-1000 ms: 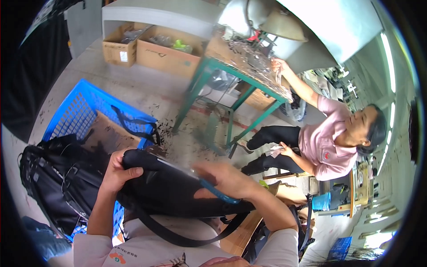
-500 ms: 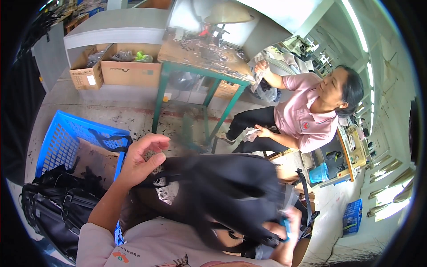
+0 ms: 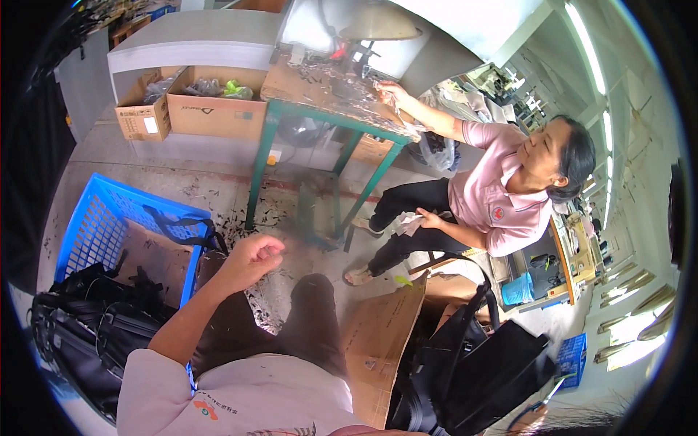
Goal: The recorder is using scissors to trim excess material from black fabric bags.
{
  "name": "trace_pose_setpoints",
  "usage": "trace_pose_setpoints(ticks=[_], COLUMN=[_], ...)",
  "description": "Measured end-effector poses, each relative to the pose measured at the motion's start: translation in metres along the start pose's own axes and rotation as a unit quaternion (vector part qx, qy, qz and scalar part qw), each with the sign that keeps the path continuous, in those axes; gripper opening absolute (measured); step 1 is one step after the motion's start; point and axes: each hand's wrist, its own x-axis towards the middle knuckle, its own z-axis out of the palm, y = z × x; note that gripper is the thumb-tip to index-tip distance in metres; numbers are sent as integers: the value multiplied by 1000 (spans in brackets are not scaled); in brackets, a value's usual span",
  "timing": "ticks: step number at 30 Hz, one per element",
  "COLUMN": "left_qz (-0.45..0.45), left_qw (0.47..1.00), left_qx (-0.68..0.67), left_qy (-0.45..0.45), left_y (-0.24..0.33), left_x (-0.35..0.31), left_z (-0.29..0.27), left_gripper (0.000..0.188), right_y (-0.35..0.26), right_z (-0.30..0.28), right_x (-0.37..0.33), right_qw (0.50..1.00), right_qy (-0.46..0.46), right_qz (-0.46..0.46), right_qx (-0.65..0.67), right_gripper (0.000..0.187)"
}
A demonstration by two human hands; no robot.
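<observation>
Beside the bag [image 3: 494,363], scissors [image 3: 555,389] are gripped by the right hand [image 3: 534,419]; snagging is best avoided by angling them outward. Nothing is held by the left hand [image 3: 251,261], fingers loosely curled.

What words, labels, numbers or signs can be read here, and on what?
I don't quote wording; it stands on:
Light shirt: small dark lettering by an orange emblem.
Larger cardboard box: triangular mark, small print.
Smaller cardboard box: print and white label too small to read.
Pink shirt: round badge, also unreadable.
</observation>
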Motion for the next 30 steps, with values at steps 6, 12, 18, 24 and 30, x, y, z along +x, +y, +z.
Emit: trace_pose_setpoints(ticks=[6,12,18,24,30], left_qz=[-68,-141,-217,-327,-358], left_qw=[991,955,854,614,503], left_qx=[55,111,192,77,364], left_qy=[102,235,432,714,698], left_y=[-37,-73,-101,-157,-178], left_x=[-37,-97,-180,-327,-376], left_z=[-38,-75,-111,-156,-188], left_gripper=[21,23,25,20,14], right_y=[-61,-234,-311,-346,-346], right_z=[105,72,70,110,116], right_x=[-31,-167,-261,-324,-355], right_qw=[963,778,613,529,529], right_qy=[-97,-259,-359,-459,-460], right_qz=[-42,-364,-581,-604,-678], right_qx=[248,441,397,381,221], right_gripper=[31,29,38,44,43])
